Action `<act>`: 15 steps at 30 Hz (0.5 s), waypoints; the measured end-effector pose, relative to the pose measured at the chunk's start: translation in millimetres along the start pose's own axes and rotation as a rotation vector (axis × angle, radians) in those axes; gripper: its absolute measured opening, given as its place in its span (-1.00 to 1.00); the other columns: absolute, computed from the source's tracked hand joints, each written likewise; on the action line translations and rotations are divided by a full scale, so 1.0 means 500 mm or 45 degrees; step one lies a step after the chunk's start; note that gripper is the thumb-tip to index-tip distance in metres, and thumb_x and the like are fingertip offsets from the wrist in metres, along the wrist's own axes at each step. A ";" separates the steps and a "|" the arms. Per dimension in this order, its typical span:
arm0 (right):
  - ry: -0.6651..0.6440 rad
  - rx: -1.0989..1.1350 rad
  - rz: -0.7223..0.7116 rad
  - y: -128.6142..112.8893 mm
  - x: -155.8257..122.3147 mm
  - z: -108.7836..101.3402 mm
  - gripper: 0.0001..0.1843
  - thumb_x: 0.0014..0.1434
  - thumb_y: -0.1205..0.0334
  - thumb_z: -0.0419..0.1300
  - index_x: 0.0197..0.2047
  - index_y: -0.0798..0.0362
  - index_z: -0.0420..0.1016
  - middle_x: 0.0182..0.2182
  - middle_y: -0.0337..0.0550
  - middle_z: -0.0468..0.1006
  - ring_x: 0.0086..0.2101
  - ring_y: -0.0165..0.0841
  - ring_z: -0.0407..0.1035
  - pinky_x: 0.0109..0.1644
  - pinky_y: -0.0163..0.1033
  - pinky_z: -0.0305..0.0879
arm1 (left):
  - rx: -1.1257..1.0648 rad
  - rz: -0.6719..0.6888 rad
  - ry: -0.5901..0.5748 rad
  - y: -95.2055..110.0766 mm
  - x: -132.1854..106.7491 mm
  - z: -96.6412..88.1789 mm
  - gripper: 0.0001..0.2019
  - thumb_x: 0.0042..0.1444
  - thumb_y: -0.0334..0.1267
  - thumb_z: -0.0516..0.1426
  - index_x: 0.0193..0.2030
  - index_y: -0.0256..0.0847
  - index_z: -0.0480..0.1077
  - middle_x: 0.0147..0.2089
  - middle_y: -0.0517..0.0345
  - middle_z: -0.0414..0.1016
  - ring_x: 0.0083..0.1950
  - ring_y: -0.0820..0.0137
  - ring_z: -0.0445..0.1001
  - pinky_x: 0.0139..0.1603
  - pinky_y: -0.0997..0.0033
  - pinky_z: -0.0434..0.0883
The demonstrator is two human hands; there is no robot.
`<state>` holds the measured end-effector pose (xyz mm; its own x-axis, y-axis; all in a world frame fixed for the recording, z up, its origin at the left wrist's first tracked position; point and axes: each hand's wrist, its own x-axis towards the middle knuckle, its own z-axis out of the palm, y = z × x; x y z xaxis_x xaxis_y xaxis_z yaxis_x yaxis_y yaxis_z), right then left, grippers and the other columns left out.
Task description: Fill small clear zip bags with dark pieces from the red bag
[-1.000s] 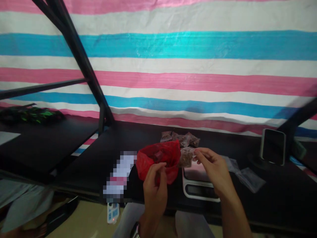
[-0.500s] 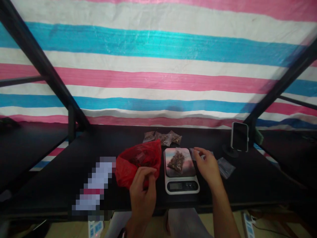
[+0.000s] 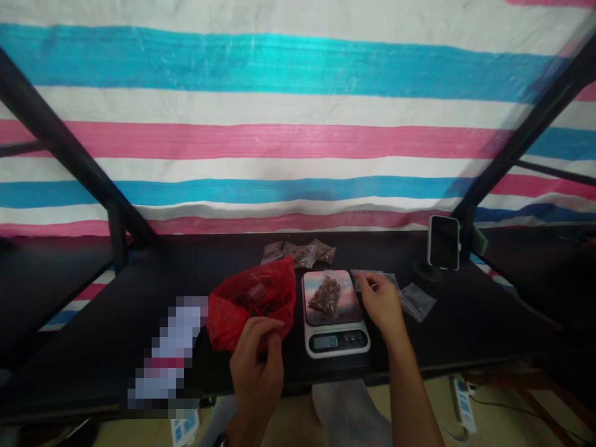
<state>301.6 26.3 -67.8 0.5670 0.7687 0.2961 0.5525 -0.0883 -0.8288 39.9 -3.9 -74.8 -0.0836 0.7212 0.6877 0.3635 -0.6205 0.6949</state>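
Note:
A white kitchen scale (image 3: 337, 345) stands in front of me, its small display lit with digits I cannot read surely. On its shiny plate lies a clear zip bag (image 3: 326, 295) filled with brown pieces. My left hand (image 3: 258, 360) is at the near edge of an open red plastic bag (image 3: 223, 320), fingers curled and thumb apart, with nothing visible in it. Right of the scale, my right hand (image 3: 380, 301) has its fingers loosely bent and apart, close to flat clear zip bags. Another flat zip bag (image 3: 419, 302) lies beyond that wrist. Brown pieces show inside the red bag.
Several filled zip bags (image 3: 300, 254) lie behind the scale. A phone-like device (image 3: 444, 243) stands on a round base at the right. A blurred pale item (image 3: 174, 341) lies at the left. Black frame bars and a striped sheet (image 3: 298, 143) bound the black table.
The scale's display has lit up with digits. The view has shifted slightly; both hands keep about the same places beside the red bag and the scale.

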 end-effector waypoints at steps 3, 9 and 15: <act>-0.027 -0.011 -0.006 -0.001 -0.003 0.007 -0.49 0.19 -0.15 0.10 -0.34 0.06 0.71 -0.33 0.04 0.73 -0.29 -0.10 0.53 -0.05 -0.06 0.39 | 0.001 -0.007 -0.022 -0.001 -0.003 -0.007 -0.80 0.34 -0.48 0.13 -0.21 -0.11 0.52 -0.28 0.27 0.50 -0.32 0.49 0.53 -0.33 0.58 0.46; -0.080 -0.069 -0.013 -0.001 -0.009 0.020 -0.50 0.21 -0.14 0.10 -0.32 0.07 0.71 -0.34 0.06 0.72 -0.27 -0.08 0.54 -0.07 -0.06 0.37 | -0.018 -0.013 -0.031 0.001 -0.006 -0.010 -0.80 0.35 -0.48 0.13 -0.20 -0.11 0.51 -0.27 0.26 0.49 -0.30 0.48 0.53 -0.34 0.55 0.45; -0.095 -0.085 -0.015 -0.014 -0.015 0.029 -0.50 0.18 -0.16 0.13 -0.38 0.06 0.69 -0.40 0.04 0.67 -0.32 -0.10 0.51 -0.12 -0.06 0.36 | 0.013 0.013 -0.031 -0.007 -0.008 -0.009 -0.79 0.36 -0.50 0.11 -0.17 -0.11 0.49 -0.24 0.24 0.51 -0.27 0.46 0.54 -0.27 0.52 0.48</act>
<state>284.7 30.1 -71.2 0.5148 0.8145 0.2674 0.5997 -0.1193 -0.7912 35.0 -5.7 -79.0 -0.0571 0.7221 0.6894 0.3734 -0.6250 0.6856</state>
